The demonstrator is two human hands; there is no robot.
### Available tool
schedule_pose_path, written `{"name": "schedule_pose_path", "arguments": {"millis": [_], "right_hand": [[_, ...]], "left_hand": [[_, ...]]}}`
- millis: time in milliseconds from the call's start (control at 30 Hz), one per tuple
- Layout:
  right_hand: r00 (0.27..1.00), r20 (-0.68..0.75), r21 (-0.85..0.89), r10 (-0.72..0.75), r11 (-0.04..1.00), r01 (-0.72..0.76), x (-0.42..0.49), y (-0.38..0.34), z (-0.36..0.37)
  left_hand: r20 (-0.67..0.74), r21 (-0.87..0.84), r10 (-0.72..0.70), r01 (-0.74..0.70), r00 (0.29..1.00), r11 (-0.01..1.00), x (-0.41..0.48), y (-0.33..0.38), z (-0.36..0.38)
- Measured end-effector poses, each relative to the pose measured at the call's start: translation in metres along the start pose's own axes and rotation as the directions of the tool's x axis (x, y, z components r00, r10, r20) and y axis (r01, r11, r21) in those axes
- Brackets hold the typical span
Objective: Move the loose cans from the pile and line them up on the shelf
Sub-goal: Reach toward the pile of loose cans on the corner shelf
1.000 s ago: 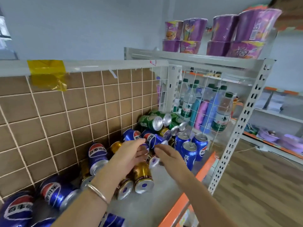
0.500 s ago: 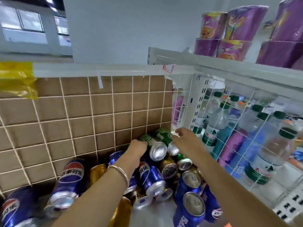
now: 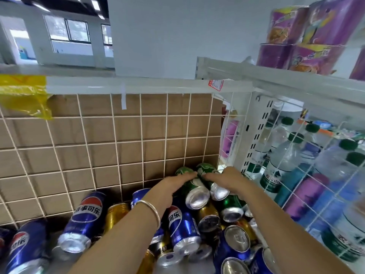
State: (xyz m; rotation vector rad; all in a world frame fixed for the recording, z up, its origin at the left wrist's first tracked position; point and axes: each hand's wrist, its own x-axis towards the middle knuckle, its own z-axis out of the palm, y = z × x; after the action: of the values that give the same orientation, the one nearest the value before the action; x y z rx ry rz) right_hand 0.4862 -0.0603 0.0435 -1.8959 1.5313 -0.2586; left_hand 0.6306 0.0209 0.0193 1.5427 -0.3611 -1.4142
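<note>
Nearest, upright blue cola cans (image 3: pixel 236 242) stand at the grey metal shelf's (image 3: pixel 197 269) front, beside the pile (image 3: pixel 208 218) of blue and gold cans lying loose. Beyond, the left hand (image 3: pixel 171 186) wraps over one green aluminium can (image 3: pixel 194 191) and the right hand (image 3: pixel 229 179) over the neighbouring green can (image 3: pixel 205 170), fingertips almost meeting, against the white wire grid (image 3: pixel 116 144). Both cans top the heap, so lifting them could send those beneath rolling into the upright ones.

Two green aluminium cans (image 3: pixel 195 191) partly covered by left hand (image 3: pixel 171 186) and right hand (image 3: pixel 229 179), grip beneath unseen, blue cola can (image 3: pixel 25 252) cropped by bottom edge, purple noodle cups (image 3: pixel 316 34) cut at right, red label (image 3: pixel 215 85) print unreadable
</note>
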Motion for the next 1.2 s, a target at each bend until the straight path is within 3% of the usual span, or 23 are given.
{"name": "schedule_pose_path", "arguments": {"millis": [100,233,400,467,633,900,1200], "right_hand": [[0.999,-0.047,0.243,0.022,0.970,-0.010,0.000,0.006,0.000],[0.997,0.041,0.634,0.060,0.770,-0.072,-0.007,0.009,-0.005],[0.977,0.204,0.911,-0.063,0.378,-0.165,-0.020,0.007,-0.009],[0.961,0.218,0.943,-0.171,0.292,-0.162,-0.029,0.000,-0.012],[0.918,0.240,0.938,-0.316,0.320,-0.135,-0.057,-0.026,0.000],[0.803,0.380,0.888,-0.460,0.424,-0.178,-0.120,-0.079,0.072],[0.662,0.493,0.808,-0.564,0.579,-0.109,-0.236,-0.166,0.194]], "left_hand": [[-0.057,-0.062,0.076,-0.080,0.995,0.995,-0.002,-0.002,0.007],[-0.131,-0.170,0.190,-0.211,0.973,0.962,-0.009,0.000,0.019],[0.056,-0.430,0.222,-0.177,0.974,0.886,-0.037,0.007,0.020],[0.141,-0.446,0.214,-0.131,0.967,0.886,-0.052,0.008,0.015],[0.206,-0.442,0.255,-0.143,0.945,0.886,-0.082,0.000,-0.019],[0.019,-0.490,0.359,-0.304,0.933,0.817,-0.153,-0.035,-0.125],[-0.341,-0.323,0.488,-0.587,0.804,0.742,-0.277,-0.114,-0.281]]}}
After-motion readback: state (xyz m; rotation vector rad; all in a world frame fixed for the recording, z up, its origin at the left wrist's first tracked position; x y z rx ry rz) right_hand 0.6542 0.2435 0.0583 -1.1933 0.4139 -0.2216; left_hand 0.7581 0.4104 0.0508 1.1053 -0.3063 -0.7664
